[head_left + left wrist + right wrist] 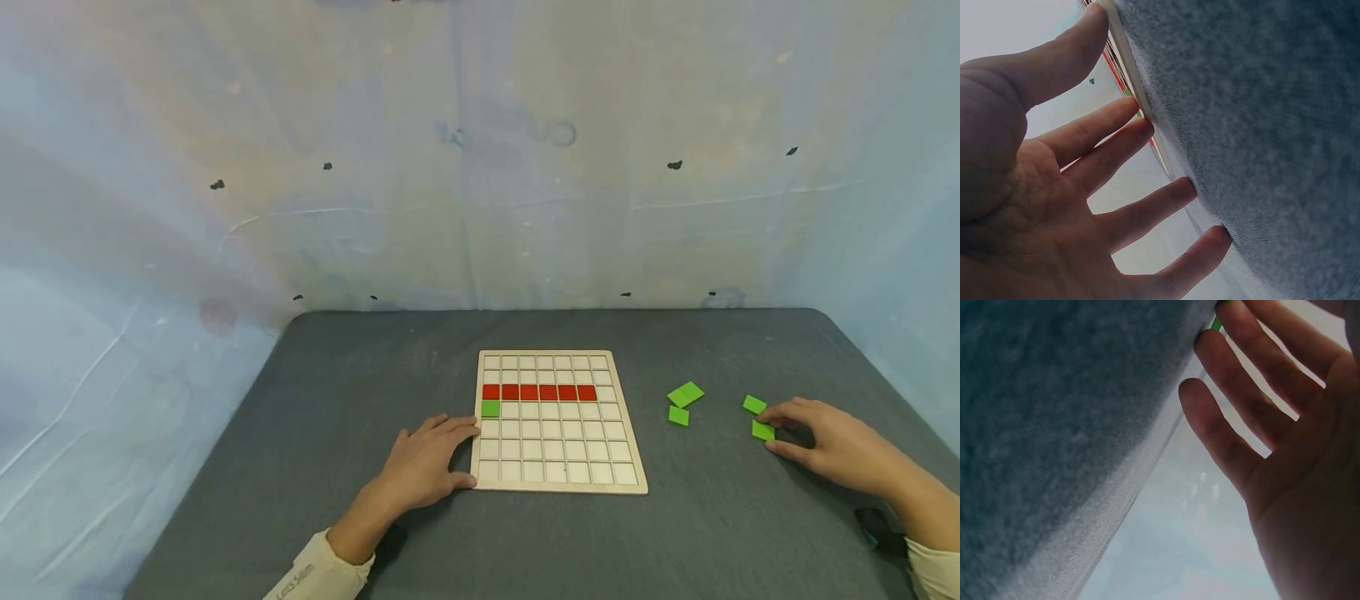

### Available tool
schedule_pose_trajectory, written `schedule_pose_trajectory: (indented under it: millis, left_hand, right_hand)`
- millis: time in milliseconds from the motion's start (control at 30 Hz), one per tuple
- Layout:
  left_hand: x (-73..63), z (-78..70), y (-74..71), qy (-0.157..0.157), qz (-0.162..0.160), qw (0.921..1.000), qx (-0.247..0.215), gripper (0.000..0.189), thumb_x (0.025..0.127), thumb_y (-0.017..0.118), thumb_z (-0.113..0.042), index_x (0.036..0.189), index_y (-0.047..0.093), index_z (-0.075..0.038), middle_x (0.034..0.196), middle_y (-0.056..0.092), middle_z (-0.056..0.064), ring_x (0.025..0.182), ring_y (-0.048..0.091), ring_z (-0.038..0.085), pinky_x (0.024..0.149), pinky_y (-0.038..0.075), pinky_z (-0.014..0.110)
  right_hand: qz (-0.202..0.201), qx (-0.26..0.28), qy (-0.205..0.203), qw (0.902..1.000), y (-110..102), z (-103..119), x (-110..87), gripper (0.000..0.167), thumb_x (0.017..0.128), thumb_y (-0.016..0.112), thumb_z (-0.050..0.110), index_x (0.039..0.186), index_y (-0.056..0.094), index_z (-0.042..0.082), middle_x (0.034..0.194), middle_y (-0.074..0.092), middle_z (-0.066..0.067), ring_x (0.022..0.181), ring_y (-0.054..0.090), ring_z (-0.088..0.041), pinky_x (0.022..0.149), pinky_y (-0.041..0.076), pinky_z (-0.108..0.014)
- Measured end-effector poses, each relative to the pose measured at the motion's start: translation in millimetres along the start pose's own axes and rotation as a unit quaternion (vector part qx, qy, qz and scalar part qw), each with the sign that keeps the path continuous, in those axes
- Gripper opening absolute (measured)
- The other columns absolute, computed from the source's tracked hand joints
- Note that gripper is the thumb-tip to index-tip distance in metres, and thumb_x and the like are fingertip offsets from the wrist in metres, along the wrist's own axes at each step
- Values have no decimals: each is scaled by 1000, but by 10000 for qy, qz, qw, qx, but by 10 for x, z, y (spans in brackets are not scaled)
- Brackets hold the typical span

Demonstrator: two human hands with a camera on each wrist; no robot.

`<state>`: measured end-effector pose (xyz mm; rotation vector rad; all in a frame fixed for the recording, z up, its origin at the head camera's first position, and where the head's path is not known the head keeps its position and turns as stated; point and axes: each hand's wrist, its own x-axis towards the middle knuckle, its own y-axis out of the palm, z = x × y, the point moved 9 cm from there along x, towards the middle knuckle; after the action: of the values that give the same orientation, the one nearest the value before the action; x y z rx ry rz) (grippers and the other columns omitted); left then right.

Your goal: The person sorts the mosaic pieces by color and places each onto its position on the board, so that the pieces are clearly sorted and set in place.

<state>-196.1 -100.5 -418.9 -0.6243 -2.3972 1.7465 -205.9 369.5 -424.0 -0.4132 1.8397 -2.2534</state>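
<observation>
A square wooden grid board (pixel 555 488) lies on the table, with several red tiles (pixel 548 392) in a row and one green tile (pixel 491 408) below the leftmost red one. My left hand (pixel 423 462) rests at the board's left edge, thumb and fingertips against its side; in the left wrist view the fingers (pixel 1166 209) are spread and straight. Off to the right, my right hand (pixel 843 446) pinches a loose green tile (pixel 762 430) between thumb and fingertip, at the table surface. Another green tile (pixel 754 404) lies just beyond those fingertips.
More loose green tiles (pixel 686 394) lie between the board and my right hand, some touching. The grey cloth-covered table (pixel 360 375) reaches back to a pale hanging sheet (pixel 480 167) that also encloses both sides.
</observation>
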Motion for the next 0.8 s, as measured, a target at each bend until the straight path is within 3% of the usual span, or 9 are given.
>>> schedule_pose_trajectory:
  millis: [333, 800]
  left_hand:
    - [9, -5, -16, 34, -69, 9999, 93, 67, 80, 82, -39, 140, 58, -22, 152, 50, -4, 142, 42, 36, 99, 35, 75]
    - [-11, -19, -11, 113, -76, 9999, 60, 66, 81, 82, -38, 140, 58, -21, 152, 49, -3, 142, 42, 36, 99, 35, 75]
  right_hand:
    - [152, 10, -81, 9999, 18, 20, 7, 34, 84, 80, 29, 114, 72, 14, 104, 67, 2, 87, 63, -14, 70, 53, -37]
    - [-27, -54, -324, 9995, 31, 35, -5, 36, 83, 80, 18, 118, 71, 15, 101, 64, 5, 80, 55, 0, 62, 47, -27]
